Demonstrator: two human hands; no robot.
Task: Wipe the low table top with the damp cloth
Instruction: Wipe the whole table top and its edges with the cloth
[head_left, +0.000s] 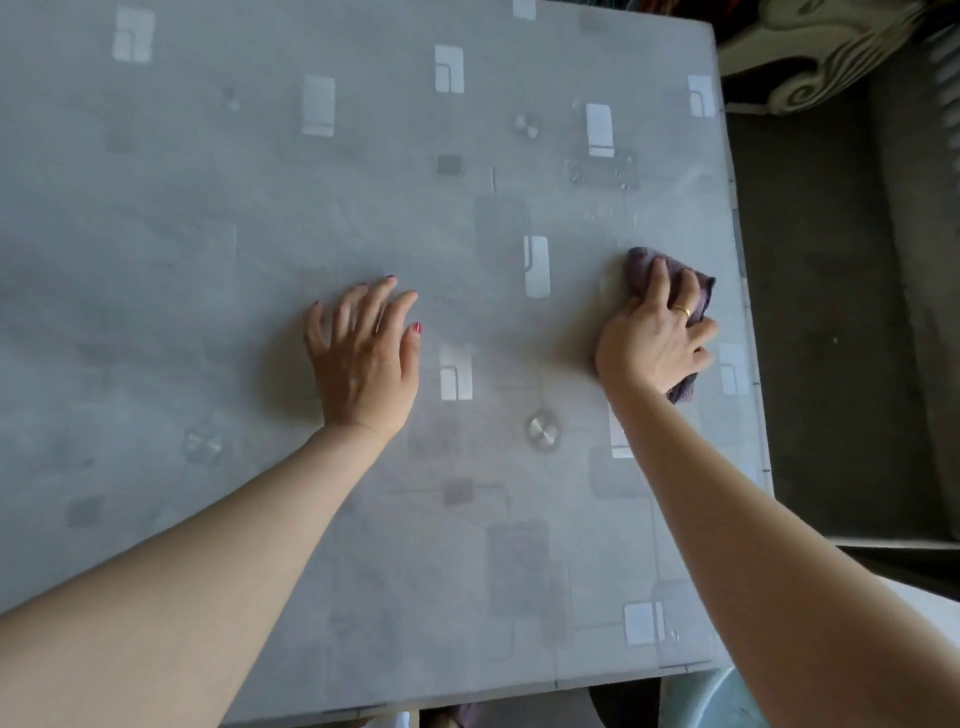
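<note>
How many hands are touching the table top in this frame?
2. The left hand rests flat and spread near the middle of the table top; the right hand presses the purple cloth near the right edge.

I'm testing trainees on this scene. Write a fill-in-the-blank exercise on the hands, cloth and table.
1. The purple cloth lies under the ___ hand.
2. The left hand rests flat on the table top and holds ___.
3. A gold ___ sits on a finger of the right hand.

Missing words: right; nothing; ring
</note>
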